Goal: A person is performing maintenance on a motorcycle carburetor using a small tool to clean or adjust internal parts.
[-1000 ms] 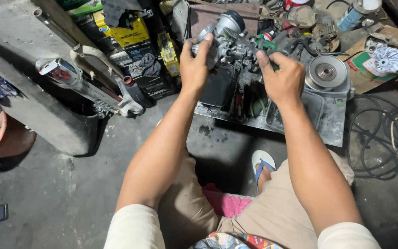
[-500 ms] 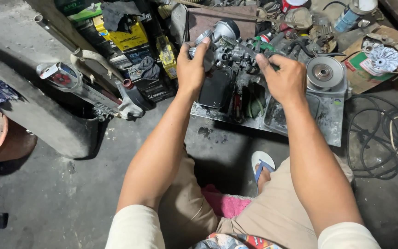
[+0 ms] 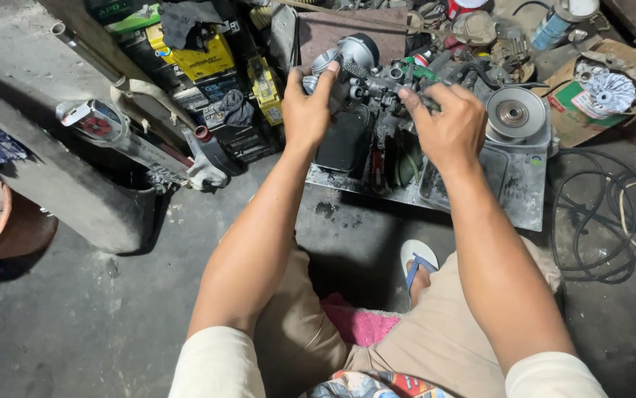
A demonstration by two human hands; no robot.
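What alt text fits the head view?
Two bare hands, left hand and right hand, grip a grey metal engine part above a dirty metal tray on a workshop floor. A round pulley disc sits on the tray; black cables coil to the right.
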